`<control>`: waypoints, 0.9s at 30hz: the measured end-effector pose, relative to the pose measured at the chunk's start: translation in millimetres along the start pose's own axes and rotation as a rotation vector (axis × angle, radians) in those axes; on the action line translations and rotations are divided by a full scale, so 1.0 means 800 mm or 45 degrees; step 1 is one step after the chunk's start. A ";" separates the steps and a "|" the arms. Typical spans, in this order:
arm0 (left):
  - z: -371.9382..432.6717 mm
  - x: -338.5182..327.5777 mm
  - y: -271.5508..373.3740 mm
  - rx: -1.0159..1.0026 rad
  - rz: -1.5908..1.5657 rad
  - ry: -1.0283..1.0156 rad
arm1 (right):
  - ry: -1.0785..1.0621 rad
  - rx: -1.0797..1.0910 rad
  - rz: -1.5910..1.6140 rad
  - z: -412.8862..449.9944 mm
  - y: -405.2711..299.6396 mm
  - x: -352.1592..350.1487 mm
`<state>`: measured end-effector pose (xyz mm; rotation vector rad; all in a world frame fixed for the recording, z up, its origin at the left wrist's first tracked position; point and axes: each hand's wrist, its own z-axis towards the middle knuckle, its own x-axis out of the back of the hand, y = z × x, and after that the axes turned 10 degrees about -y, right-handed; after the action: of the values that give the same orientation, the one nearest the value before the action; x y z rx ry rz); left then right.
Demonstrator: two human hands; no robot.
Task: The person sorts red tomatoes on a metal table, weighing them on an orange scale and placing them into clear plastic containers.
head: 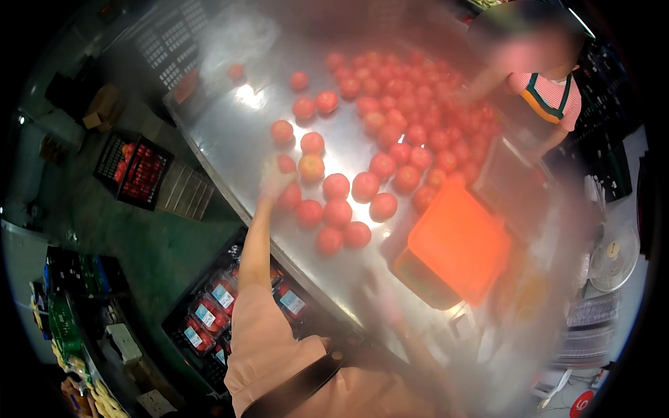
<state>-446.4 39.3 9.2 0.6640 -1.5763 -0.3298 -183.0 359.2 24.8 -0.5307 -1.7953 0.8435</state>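
Observation:
My left hand (276, 178) reaches across a shiny metal table (222, 138), its fingers and thumb around the left side of a red tomato (286, 163). An orange-red tomato (311, 167) lies just right of that one, and another tomato (289, 196) is below the hand. Several loose tomatoes spread from there towards a large heap (413, 104) at the back. Low over the near part of the table is my right hand (385, 303), blurred by haze, so its fingers are not clear. An orange plastic bin (460, 243) stands up and to the right of it.
Across the table a person (546, 96) in a striped shirt and apron reaches towards the heap. Below the left edge, a black crate (175, 321) holds labelled packs of tomatoes (213, 308). Another tomato crate (134, 170) sits on the floor. A fan (614, 257) is at right.

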 end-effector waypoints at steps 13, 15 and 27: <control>0.170 -0.022 -0.006 0.015 0.054 0.090 | -0.036 -0.125 -0.021 0.003 0.000 -0.018; 0.169 -0.022 0.008 -0.027 -0.033 0.118 | -0.001 -0.102 -0.040 0.005 -0.003 -0.017; 0.152 -0.003 0.067 -0.171 -2.140 -0.744 | 0.067 0.007 0.051 0.012 -0.001 -0.015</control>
<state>-577.1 61.9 22.4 1.7807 -1.0884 -1.9601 -187.5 347.8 15.7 -0.5819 -1.7392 0.8539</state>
